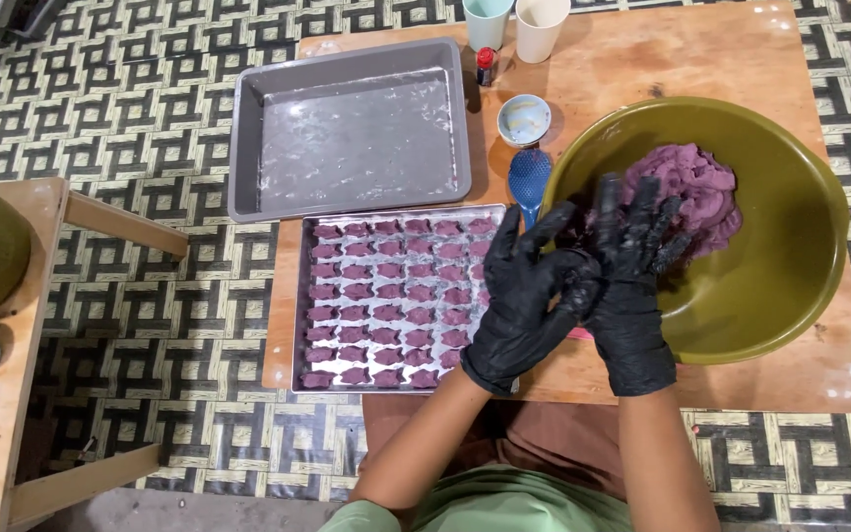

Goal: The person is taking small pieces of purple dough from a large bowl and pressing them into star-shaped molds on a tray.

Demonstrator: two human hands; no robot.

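A low wooden table (741, 59) stands on a floor of black-and-cream woven pattern, and on its right side sits the largest thing — a wide olive-green bowl (790, 266) holding a mound of purple dough (691, 192) against its far inner wall. At the far left of the table lies an empty grey baking pan (347, 128), dusted white inside. Near it, toward the person, a flat silver tray (302, 296) carries rows of small purple shaped pieces (386, 296). Both hands wear black gloves and meet at the near left rim of the bowl: the left hand (524, 296) is spread with fingers apart, its palm pressed against the right hand (632, 266), whose fingers reach up over the rim toward the dough — whether a bit of dough lies between the palms cannot be told. A blue scoop (529, 177) lies between pan and bowl, just beyond the left fingertips. Farther off are a small pale dish (524, 118), two plain cups (514, 20), and a little bottle with a red cap (485, 64).
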